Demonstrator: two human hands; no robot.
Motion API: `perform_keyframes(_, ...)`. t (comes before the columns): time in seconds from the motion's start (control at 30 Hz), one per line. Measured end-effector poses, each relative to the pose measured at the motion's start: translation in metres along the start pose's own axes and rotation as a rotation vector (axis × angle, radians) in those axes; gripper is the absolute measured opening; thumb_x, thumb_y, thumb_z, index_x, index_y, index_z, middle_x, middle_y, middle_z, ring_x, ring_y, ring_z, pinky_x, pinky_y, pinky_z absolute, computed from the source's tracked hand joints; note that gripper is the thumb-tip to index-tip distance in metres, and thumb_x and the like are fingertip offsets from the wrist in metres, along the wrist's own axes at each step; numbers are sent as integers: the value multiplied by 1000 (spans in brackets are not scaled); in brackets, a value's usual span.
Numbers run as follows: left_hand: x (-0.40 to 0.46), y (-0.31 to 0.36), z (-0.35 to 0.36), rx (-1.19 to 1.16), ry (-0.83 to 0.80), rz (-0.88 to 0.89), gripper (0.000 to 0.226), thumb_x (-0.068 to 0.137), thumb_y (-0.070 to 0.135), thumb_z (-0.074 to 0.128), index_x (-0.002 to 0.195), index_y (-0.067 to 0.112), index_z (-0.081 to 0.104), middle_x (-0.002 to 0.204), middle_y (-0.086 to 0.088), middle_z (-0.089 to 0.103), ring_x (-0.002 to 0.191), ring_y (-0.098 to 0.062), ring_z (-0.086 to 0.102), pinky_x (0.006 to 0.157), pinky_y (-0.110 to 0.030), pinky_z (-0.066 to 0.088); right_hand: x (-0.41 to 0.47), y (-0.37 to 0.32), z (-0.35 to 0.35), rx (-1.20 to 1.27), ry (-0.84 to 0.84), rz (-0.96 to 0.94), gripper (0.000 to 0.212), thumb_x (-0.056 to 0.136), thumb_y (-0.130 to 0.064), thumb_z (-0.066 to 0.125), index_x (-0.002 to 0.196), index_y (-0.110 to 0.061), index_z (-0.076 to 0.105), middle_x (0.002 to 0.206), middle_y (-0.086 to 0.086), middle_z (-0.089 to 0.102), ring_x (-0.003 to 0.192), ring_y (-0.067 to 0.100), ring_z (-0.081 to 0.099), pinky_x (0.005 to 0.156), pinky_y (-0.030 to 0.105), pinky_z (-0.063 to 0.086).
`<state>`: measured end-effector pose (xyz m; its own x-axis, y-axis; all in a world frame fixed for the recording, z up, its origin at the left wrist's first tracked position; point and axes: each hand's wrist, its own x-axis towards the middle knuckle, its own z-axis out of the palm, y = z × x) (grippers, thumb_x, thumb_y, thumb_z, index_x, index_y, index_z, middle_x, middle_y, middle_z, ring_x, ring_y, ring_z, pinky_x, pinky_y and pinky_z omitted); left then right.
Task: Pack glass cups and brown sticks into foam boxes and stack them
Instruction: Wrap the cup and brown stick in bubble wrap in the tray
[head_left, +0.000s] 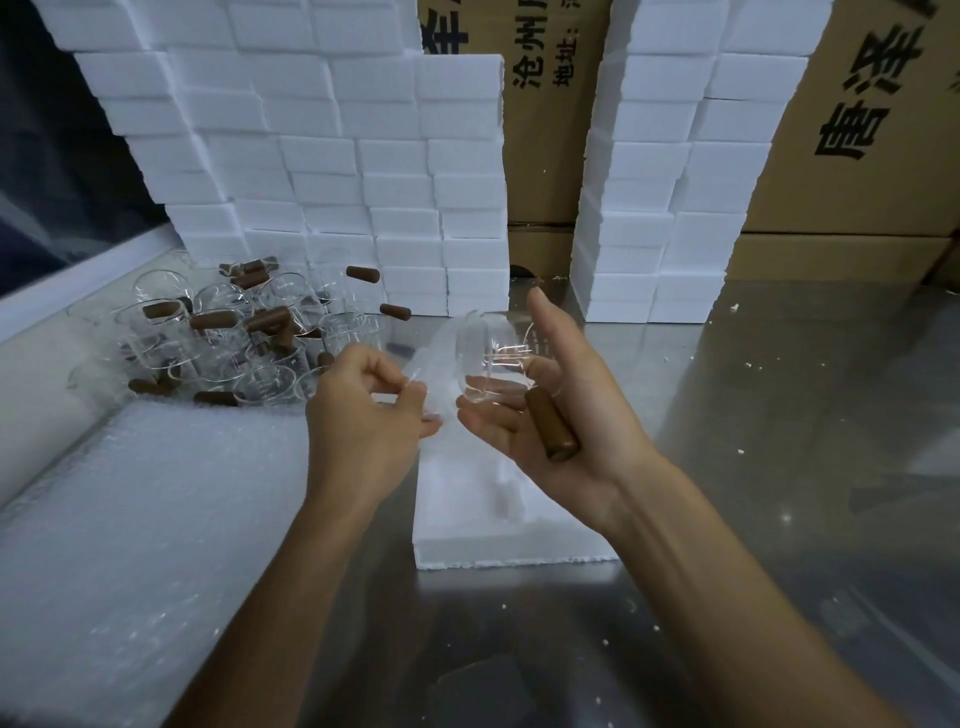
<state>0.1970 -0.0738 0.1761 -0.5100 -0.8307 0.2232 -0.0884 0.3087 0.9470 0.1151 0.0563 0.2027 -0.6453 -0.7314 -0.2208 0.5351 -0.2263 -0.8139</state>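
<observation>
The foam box (470, 525) is partly hidden behind both hands, so its cavities cannot be made out. The glass cup (493, 364) in the right hand (561, 415) shows only by glints. Printed characters on the cardboard cartons (878, 104) are cut off by the top edge, as are the foam stacks (311, 130)

One wide-angle view from the person's head looks forward and down over the desk (727, 597), close above both forearms. White foam stacks (332, 156) fill the far side.
</observation>
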Motion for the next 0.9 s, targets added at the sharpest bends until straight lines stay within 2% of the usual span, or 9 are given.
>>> perform_keyframes(0.13, -1, -1, -3, 370, -68, 182, 37, 84, -11, 60, 66, 20, 62, 90, 0, 68, 71, -18, 67, 61, -30, 56, 1, -3, -2, -14, 52, -27, 76, 75, -63, 72, 129, -10, 62, 111, 13, 59, 90, 22, 61, 96, 40, 56)
perform_keyframes(0.23, -6, 0, -3, 575, -117, 231, 31, 89, -4, 57, 86, 19, 78, 104, -5, 70, 81, -15, 57, 73, -24, 43, 0, -7, -7, -6, 70, -54, 72, 77, -62, 70, 128, -12, 63, 116, 16, 63, 101, 24, 65, 96, 40, 56)
perform_keyframes(0.33, -9, 0, -2, 633, -114, 208, 25, 90, 6, 59, 103, 16, 78, 112, -3, 70, 91, -20, 62, 78, -25, 41, 0, -8, -10, 9, 79, -67, 70, 78, -62, 70, 127, -12, 64, 129, 21, 63, 117, 29, 65, 98, 42, 55)
perform_keyframes(0.5, -10, 2, -3, 604, -6, 147, 20, 85, 38, 74, 92, 20, 80, 92, -1, 77, 74, -20, 63, 70, -26, 41, 3, -5, -12, -63, -10, -63, 73, 76, -61, 72, 132, -15, 62, 118, 7, 65, 111, 19, 63, 104, 42, 50)
perform_keyframes(0.6, -9, 4, -4, 610, 42, 161, 21, 86, 41, 73, 87, 21, 80, 81, 0, 75, 68, -22, 61, 62, -27, 40, 4, -3, -11, -182, -112, -8, 62, 70, -59, 76, 114, -15, 72, 104, 4, 64, 103, 19, 59, 109, 40, 47)
perform_keyframes(0.7, -9, 5, -4, 571, 82, 181, 13, 83, 27, 77, 93, 20, 80, 85, -1, 76, 71, -21, 65, 64, -28, 48, 5, 2, -9, -283, -180, 37, 50, 67, -62, 77, 98, -23, 74, 101, 5, 62, 99, 18, 52, 108, 37, 43)
perform_keyframes(0.77, -10, 6, -3, 537, 77, 194, 15, 81, 17, 79, 96, 18, 79, 91, -1, 77, 72, -16, 63, 63, -23, 46, 6, 4, -9, -360, -189, 35, 45, 66, -65, 75, 90, -28, 75, 97, -2, 63, 95, 11, 54, 99, 31, 43)
perform_keyframes(0.83, -9, 6, -4, 500, 58, 208, 27, 79, 8, 79, 104, 17, 77, 99, -1, 76, 78, -13, 60, 72, -22, 46, 7, 5, -9, -417, -203, 6, 32, 73, -65, 70, 74, -34, 76, 85, -14, 67, 84, 1, 61, 91, 24, 43)
perform_keyframes(0.9, -10, 8, -4, 481, 14, 255, 46, 75, 0, 78, 117, 17, 72, 113, -1, 72, 94, -18, 63, 87, -29, 49, 9, 5, -11, -464, -171, -24, 30, 76, -63, 69, 71, -34, 77, 83, -13, 69, 82, 5, 65, 93, 28, 50)
